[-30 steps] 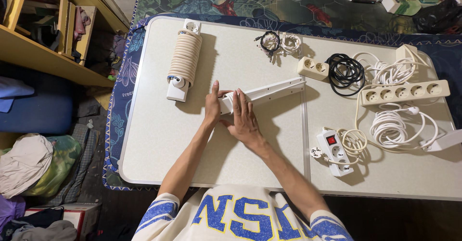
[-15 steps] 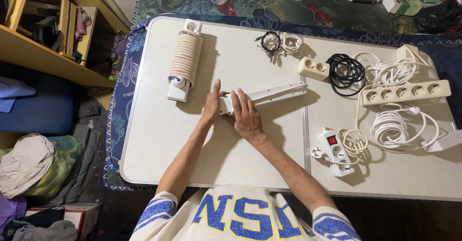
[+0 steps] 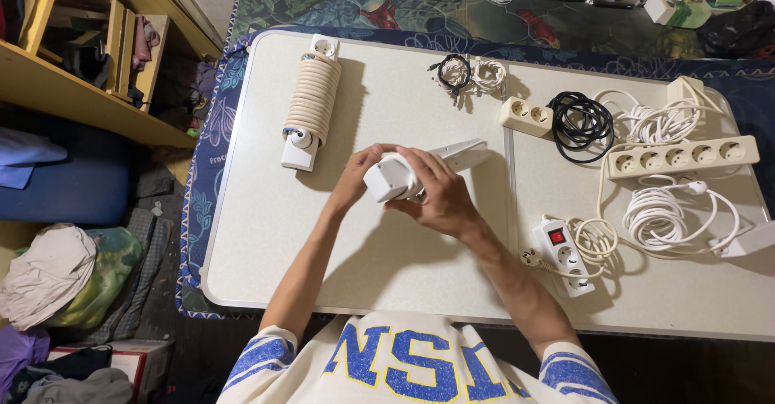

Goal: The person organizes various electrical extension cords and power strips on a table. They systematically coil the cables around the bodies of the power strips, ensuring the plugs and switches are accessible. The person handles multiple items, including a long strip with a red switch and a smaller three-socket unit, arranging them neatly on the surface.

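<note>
A long white power strip (image 3: 389, 176) is lifted off the white table (image 3: 266, 234), its near end raised toward me and its far end pointing right and away. My left hand (image 3: 357, 175) grips the near end from the left. My right hand (image 3: 437, 194) wraps around the strip from the right, just behind that end. Both hands hold it above the table's middle.
A power strip wound with beige cable (image 3: 309, 101) lies at the left. Small cable coils (image 3: 471, 71), a two-socket block (image 3: 525, 116), a black cable coil (image 3: 580, 123), a long multi-socket strip (image 3: 680, 157), white cables (image 3: 658, 210) and a switched strip (image 3: 561, 255) fill the right side. Shelves (image 3: 73, 89) stand left.
The long white strip lay flat on the table under both hands; now both hands have lifted its near end up toward me, and it looks foreshortened.
</note>
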